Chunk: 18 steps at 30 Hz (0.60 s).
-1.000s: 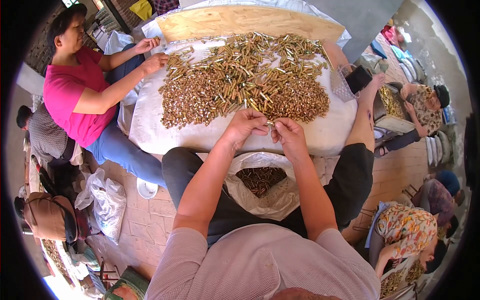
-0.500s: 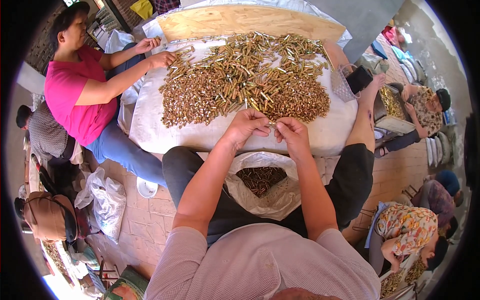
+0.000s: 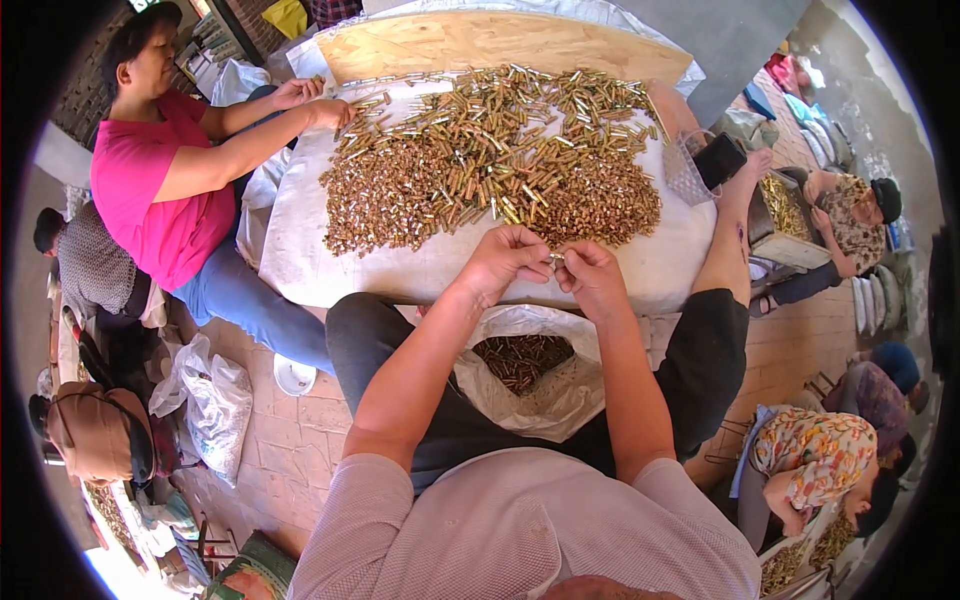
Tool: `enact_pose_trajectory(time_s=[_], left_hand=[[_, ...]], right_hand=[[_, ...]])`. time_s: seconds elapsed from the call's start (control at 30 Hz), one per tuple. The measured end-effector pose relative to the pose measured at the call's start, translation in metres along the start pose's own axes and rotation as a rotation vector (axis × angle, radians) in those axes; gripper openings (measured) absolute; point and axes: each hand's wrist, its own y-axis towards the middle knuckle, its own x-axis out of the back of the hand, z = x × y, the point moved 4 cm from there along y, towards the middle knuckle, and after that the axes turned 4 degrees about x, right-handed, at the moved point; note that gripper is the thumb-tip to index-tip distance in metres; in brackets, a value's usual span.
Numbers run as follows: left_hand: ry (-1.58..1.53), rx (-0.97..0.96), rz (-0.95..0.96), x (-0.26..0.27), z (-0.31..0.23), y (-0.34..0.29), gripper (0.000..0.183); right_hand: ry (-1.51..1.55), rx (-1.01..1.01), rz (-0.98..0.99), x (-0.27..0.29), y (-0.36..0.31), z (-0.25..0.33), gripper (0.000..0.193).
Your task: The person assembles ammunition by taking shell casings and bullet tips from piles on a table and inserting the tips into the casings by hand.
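My left hand [image 3: 505, 263] and my right hand [image 3: 592, 277] meet over the near edge of the table, fingertips pinched together. Between them is a small, shiny, brass-coloured metal piece [image 3: 556, 257], mostly covered by the fingers; its exact kind is too small to tell. Just beyond lies a heap of long, thin brass-coloured metal rods or sleeves [image 3: 500, 140]. Nearer me are piles of short metal pieces, one at the left [image 3: 375, 200] and one at the right [image 3: 610, 200]. Below my hands, between my legs, an open white sack [image 3: 530, 408] holds many dark metal pieces.
A wooden board [image 3: 500, 42] edges the far side of the white-covered table [image 3: 310, 260]. At the left, a co-worker in a pink shirt [image 3: 165, 190] handles pieces. A clear basket [image 3: 684, 172] with a dark phone [image 3: 720, 160] stands right. A white bowl [image 3: 294, 376] sits on the floor.
My hands have shifted slightly right and down, still pinched together around the small metal piece. The co-worker's nearer hand has moved a little at the table's left edge.
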Motion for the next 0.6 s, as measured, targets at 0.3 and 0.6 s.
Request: enact_pose_trajectory(time_s=[0.3, 0.6], left_hand=[[-0.039, 0.005, -0.025, -0.013, 0.013, 0.001, 0.013], [1.378, -0.535, -0.761, 0.046, -0.038, 0.019, 0.024]], right_hand=[[0.099, -0.043, 0.053, 0.017, 0.000, -0.004, 0.008], [-0.518, -0.349, 0.468, -0.009, -0.017, -0.005, 0.010]])
